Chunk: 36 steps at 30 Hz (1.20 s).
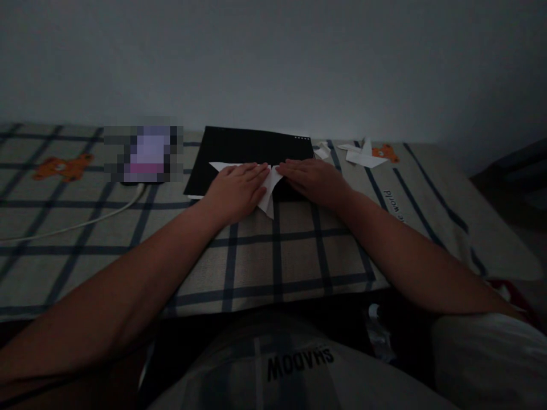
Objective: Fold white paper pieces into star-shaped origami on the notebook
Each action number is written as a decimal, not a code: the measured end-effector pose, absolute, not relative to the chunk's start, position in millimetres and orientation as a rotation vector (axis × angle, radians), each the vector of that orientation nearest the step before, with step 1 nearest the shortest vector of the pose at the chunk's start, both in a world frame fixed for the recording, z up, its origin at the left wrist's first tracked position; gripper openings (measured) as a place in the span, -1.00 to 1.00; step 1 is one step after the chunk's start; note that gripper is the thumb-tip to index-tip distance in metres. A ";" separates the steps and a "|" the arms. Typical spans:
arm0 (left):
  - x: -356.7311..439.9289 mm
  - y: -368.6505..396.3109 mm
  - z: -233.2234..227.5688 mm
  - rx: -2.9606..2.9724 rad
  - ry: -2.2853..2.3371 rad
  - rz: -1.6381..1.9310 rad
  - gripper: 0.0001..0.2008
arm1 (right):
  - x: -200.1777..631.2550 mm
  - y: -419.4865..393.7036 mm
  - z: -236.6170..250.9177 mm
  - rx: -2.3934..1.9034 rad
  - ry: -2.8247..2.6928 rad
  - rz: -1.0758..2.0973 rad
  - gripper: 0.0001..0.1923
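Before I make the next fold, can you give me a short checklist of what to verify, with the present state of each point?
1. Both hands on the paper: ok. The left hand and the right hand lie flat on the white folded paper.
2. Hard surface under the paper: ok for most of it. It lies on the black board, but its lower tip hangs past the board onto the checked cloth.
3. Edges aligned: cannot tell, the hands cover them and the light is dim.
4. Finished paper pieces out of the way: ok, at the far right.
5. White cable away from the work: ok, it runs to the left.
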State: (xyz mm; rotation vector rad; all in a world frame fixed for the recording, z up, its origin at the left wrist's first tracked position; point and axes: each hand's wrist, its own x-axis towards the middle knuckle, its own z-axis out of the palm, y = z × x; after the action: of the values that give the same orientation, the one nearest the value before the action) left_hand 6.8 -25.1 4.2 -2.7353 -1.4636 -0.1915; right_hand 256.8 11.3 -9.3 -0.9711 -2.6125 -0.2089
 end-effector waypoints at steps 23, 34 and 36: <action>5.3 -17.7 2.2 -2.868 -1.447 -0.161 -0.39 | 255.5 10.8 -8.4 -0.958 -2.692 -0.245 -0.62; 1.2 -13.3 -3.8 -2.931 -1.420 -0.155 -0.33 | 252.8 4.7 -1.1 -1.078 -2.775 -0.335 -0.64; 2.1 -13.8 -2.9 -2.932 -1.423 -0.145 -0.33 | 251.7 2.9 0.7 -1.101 -2.791 -0.361 -0.64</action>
State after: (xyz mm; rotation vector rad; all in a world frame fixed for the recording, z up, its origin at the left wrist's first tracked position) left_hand 2.1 -13.8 -2.9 -2.9317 -1.4231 -0.1448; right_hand 251.7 2.9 0.7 -1.1010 -2.7909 -0.3611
